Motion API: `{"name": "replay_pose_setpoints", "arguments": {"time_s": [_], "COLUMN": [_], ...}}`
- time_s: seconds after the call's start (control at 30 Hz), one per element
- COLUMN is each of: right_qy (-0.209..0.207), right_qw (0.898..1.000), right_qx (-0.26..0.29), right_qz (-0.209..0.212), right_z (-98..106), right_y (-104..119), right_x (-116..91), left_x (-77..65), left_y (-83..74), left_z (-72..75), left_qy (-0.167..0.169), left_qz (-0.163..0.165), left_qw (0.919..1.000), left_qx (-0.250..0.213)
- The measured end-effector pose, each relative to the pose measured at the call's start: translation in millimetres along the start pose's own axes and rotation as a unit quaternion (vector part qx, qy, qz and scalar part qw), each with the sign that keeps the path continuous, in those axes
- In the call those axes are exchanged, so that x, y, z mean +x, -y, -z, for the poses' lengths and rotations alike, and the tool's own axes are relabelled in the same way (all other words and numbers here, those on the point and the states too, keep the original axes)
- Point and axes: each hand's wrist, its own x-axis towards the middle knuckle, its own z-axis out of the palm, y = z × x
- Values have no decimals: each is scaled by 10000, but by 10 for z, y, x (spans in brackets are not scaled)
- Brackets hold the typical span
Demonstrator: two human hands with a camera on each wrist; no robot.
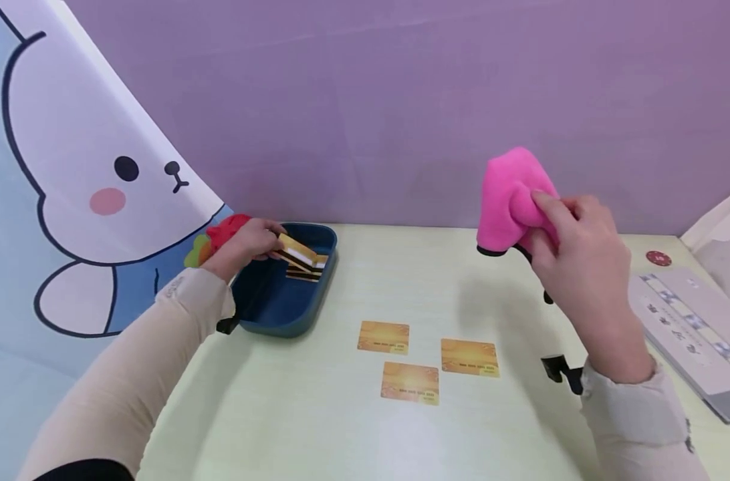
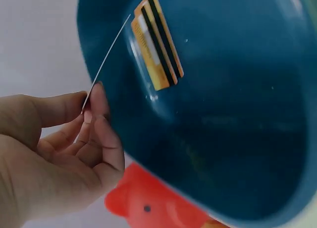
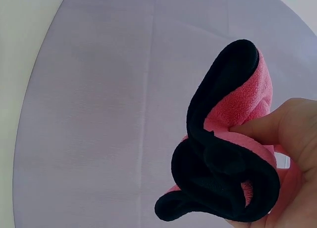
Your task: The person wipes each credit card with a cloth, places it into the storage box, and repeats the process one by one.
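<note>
My left hand (image 1: 253,242) pinches a gold bank card (image 1: 295,250) by its edge over a dark blue plastic bin (image 1: 287,330). The left wrist view shows that card (image 2: 106,58) edge-on as a thin line between thumb and fingers. Inside the bin lie a few more bank cards (image 2: 157,44) with dark stripes, partly overlapping. At the right, my right hand (image 1: 593,274) grips a bunched pink cloth (image 1: 509,200) in the air above the table. Black edging (image 3: 225,158) runs along the folds of the cloth, curled in the right wrist view.
Three gold bank cards (image 1: 410,383) lie face up mid-table. A red toy (image 1: 226,230) is behind my left hand, beside the bin. To the right are a flat grey box (image 1: 690,327) and a red round chip (image 1: 658,258). A purple backdrop (image 1: 371,113) stands behind the table.
</note>
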Motion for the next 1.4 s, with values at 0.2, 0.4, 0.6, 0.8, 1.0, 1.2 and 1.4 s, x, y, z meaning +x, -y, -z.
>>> {"name": "replay_pose_setpoints", "arguments": {"time_s": [0.2, 0.4, 0.6, 0.8, 1.0, 1.2, 1.4], "right_qy": [-2, -17, -159, -104, -144, -43, 75], "right_qw": [10000, 9999, 9997, 9997, 9996, 9994, 9993], "right_qx": [77, 120, 142, 180, 192, 247, 234], "right_qz": [11, 70, 136, 137, 168, 229, 272], "right_z": [-34, -57, -50, -45, -15, -1, -3], "right_y": [49, 85, 73, 75, 71, 86, 98], "right_x": [-15, -19, -6, -3, 12, 11, 12], "left_x": [77, 76, 65, -142, -518, -786, -851], "left_y": [24, 39, 3, -284, -716, -703, -595], "left_z": [-144, -189, -153, -200, -714, -1345, -1599], "left_qy": [390, 445, 360, -587, -213, 1223, 1689], "left_qz": [401, 670, 752, -439, -2007, -2145, -2125], "left_qw": [9984, 9965, 9938, 9779, 9578, 9156, 8910], "left_qx": [-14, 217, 739, 1960, 2049, 3174, 3639]}}
